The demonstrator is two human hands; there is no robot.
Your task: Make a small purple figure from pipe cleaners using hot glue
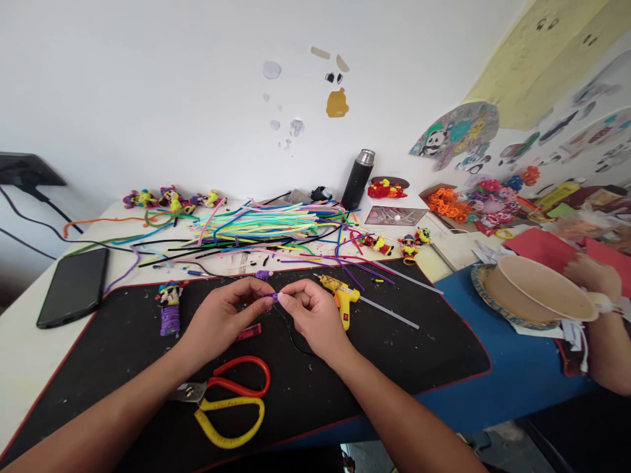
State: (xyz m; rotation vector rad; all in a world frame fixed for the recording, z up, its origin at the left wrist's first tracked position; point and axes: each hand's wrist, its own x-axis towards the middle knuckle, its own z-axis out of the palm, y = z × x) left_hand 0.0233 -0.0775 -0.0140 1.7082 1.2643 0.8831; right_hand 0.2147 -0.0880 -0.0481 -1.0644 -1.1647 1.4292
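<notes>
Between the fingertips of both hands is a small purple pipe cleaner piece (273, 296), mostly covered by the fingers. My left hand (231, 307) pinches it from one side, and my right hand (311, 314) pinches the other. Just beyond the hands lies a coiled purple pipe cleaner (264, 274). A yellow hot glue gun (342, 299) rests to the right of my right hand. Left of my left hand is a pipe cleaner figure (170, 309) with a purple body. Scissors (235, 401) with one red and one yellow handle lie below the left hand.
A pile of colourful pipe cleaners (261, 223) spreads behind the black mat (320, 387). A phone (73, 287) lies at left; a black thermos (358, 180) stands by the wall. At right, another person's arm (604, 341) is beside a bowl-shaped object (542, 289).
</notes>
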